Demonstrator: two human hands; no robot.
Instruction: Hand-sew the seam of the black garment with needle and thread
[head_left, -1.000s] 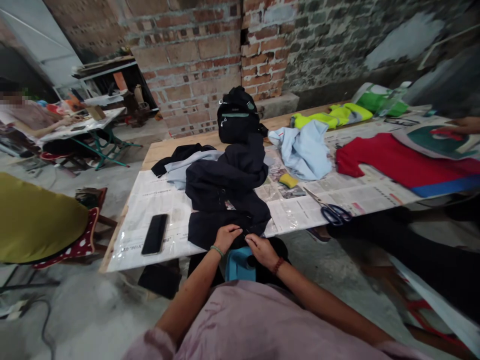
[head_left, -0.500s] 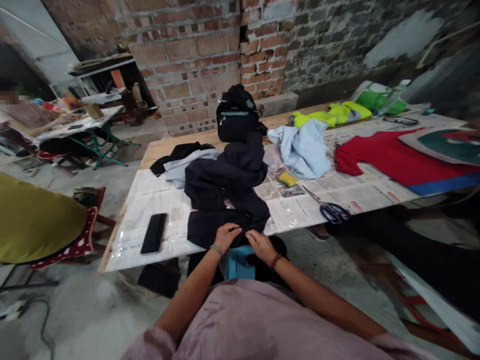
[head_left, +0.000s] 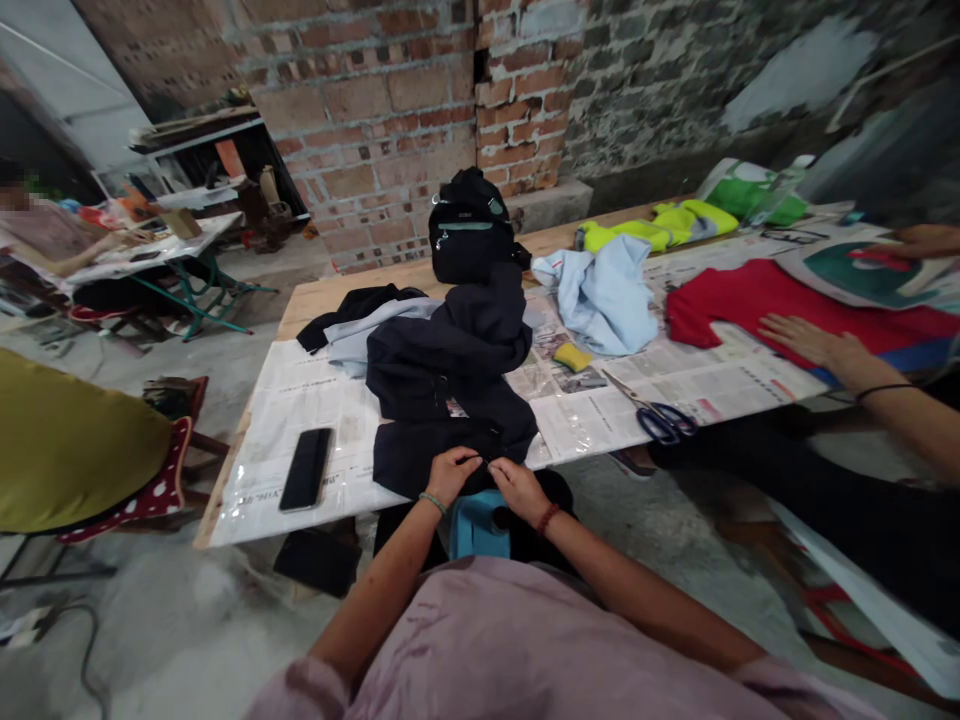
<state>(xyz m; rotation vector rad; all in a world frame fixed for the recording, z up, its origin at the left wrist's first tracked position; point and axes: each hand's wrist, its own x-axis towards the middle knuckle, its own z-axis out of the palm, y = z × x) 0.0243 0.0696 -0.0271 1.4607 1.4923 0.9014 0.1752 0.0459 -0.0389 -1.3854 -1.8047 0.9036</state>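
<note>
A dark navy garment [head_left: 450,350] lies bunched on the newspaper-covered table [head_left: 585,425], its near end reaching the front edge. At that edge my left hand [head_left: 452,473] pinches the dark cloth between thumb and fingers. Just beside it my right hand [head_left: 519,490] is closed in a pinch on the same cloth, the fingertips of both hands almost meeting. Whether a needle or thread is between them is too small to tell. Below my hands a light-blue object [head_left: 480,524] shows near my lap.
Left of the garment lies a black phone [head_left: 306,468]. To the right are scissors [head_left: 660,415], a yellow sponge [head_left: 572,357] and a light-blue garment [head_left: 604,295]. A black backpack [head_left: 472,235] stands behind. At far right, a co-worker's hand [head_left: 814,342] rests on a red garment [head_left: 739,290].
At the right, a co-worker's hand and forearm have come into view over the red garment, and another hand is at the green-grey piece. My hands stay pinched at nearly the same spot.
</note>
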